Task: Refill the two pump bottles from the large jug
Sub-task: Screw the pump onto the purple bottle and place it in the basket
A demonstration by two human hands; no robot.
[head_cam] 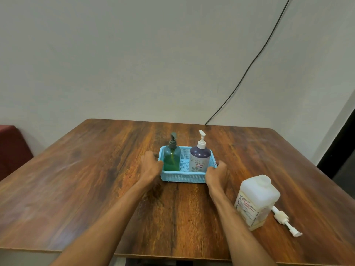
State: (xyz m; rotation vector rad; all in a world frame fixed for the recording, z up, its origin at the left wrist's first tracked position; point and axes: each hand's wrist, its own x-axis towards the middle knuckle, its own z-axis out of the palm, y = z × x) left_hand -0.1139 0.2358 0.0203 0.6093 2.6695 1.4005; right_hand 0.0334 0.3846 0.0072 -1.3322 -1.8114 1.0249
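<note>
Head view: left hand (150, 166) and right hand (217, 172) each held a grip closed on an end of the blue basket (182, 177) mid-desk (96, 179). Inside stood the green pump bottle (171, 159) left, purple pump bottle (199, 159) right. Large jug (256, 201) stood near right, loose pump (284, 220) just beside it.

table (76, 189) left: open | right: jug (256, 203), loose pump (284, 220)

The large jug (256, 202) has a label with "CHG" legible; the rest is too blurred to read.
</note>
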